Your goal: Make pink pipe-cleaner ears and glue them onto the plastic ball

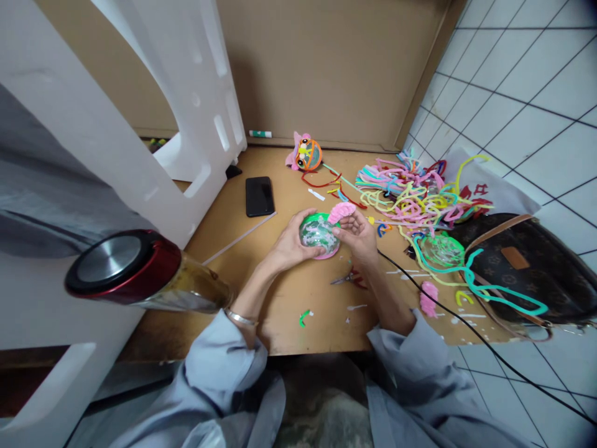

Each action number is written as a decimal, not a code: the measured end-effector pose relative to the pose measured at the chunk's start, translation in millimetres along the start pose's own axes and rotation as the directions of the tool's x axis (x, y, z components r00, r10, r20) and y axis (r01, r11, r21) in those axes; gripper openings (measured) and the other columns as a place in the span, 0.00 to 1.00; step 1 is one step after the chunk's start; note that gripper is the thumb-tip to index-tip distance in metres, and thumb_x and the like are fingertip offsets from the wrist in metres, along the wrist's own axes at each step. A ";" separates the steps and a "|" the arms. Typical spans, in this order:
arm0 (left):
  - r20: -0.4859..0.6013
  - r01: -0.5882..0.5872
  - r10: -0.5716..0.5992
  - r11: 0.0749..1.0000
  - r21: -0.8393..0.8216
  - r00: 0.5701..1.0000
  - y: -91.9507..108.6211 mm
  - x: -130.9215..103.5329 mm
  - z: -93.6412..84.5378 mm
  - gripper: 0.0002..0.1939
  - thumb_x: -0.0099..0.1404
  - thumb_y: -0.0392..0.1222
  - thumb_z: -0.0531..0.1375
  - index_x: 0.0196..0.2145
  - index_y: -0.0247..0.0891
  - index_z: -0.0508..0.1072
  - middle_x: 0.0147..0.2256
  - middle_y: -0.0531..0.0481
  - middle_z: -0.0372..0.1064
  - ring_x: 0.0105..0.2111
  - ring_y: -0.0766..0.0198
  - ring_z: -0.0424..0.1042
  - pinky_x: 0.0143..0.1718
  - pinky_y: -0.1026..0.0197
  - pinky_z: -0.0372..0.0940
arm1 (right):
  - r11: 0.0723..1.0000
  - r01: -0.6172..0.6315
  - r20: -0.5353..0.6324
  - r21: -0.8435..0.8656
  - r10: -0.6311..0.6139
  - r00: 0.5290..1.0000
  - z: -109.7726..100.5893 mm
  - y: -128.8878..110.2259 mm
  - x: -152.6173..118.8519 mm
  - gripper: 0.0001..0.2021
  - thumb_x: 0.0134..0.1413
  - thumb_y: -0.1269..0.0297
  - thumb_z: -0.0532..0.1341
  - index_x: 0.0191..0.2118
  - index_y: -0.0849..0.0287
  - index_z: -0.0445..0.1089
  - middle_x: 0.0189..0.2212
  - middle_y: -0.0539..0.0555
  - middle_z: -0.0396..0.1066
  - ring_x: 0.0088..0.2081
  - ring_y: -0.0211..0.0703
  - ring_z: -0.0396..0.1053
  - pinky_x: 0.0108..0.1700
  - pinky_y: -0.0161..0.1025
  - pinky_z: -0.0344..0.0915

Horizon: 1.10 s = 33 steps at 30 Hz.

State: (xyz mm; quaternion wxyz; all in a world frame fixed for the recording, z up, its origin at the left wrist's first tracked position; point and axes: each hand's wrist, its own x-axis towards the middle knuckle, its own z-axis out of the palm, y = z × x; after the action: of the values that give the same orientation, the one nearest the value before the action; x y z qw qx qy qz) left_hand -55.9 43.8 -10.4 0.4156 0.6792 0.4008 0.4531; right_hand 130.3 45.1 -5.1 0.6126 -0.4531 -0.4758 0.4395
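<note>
My left hand (pixel 293 242) is wrapped round the left side of a clear plastic ball (pixel 318 233) with green and pink trim at its rim. My right hand (pixel 358 235) pinches a fuzzy pink piece (pixel 341 212), which looks like coiled pipe cleaner, against the ball's upper right edge. Whether the pink piece is fixed to the ball I cannot tell. A second fuzzy pink piece (pixel 428 298) lies to the right of my right forearm. Below my hands is a pair of pliers or scissors (pixel 345 279), partly hidden by my right wrist.
Tangled pipe cleaners (pixel 415 190) cover the back right, near a brown handbag (pixel 527 267) and another green-trimmed ball (pixel 441 250). A decorated ball figure (pixel 306 152) sits at the back. A phone (pixel 260 196) and a red-lidded bottle (pixel 149 270) are on the left. A black cable (pixel 448 311) crosses the right side.
</note>
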 end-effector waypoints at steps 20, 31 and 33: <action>0.017 0.002 -0.002 1.000 -0.019 1.000 -1.5 0.2 -1.5 0.48 0.47 0.41 0.73 0.64 0.41 0.61 0.63 0.39 0.61 0.63 0.44 0.63 0.67 0.40 0.57 | 0.999 -0.042 0.052 -0.027 0.043 0.998 1.5 0.1 -1.9 0.42 0.26 0.55 0.78 0.54 0.55 0.70 0.50 0.58 0.73 0.53 0.52 0.70 0.56 0.50 0.69; 0.003 -0.006 0.006 1.000 -0.019 1.000 -3.3 0.6 -1.1 0.48 0.47 0.41 0.74 0.64 0.43 0.62 0.63 0.40 0.61 0.62 0.45 0.64 0.66 0.40 0.58 | 0.998 -0.044 0.041 0.042 0.043 0.998 2.4 7.7 -0.2 0.56 0.25 0.54 0.79 0.65 0.56 0.58 0.54 0.62 0.70 0.59 0.56 0.68 0.64 0.55 0.63; -0.003 0.012 -0.012 1.000 -0.009 1.000 -3.0 1.0 -1.0 0.48 0.47 0.41 0.74 0.64 0.41 0.62 0.63 0.39 0.60 0.63 0.45 0.64 0.66 0.41 0.58 | 0.999 -0.021 -0.005 0.026 0.021 1.000 0.5 10.9 1.1 0.56 0.27 0.53 0.77 0.66 0.56 0.56 0.53 0.61 0.70 0.57 0.55 0.68 0.63 0.56 0.63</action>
State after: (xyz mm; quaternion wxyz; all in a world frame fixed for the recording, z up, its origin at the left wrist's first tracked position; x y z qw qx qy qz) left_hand -57.0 45.9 -12.7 0.4208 0.6744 0.4034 0.4532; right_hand 128.8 48.5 -15.4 0.6150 -0.4512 -0.4637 0.4508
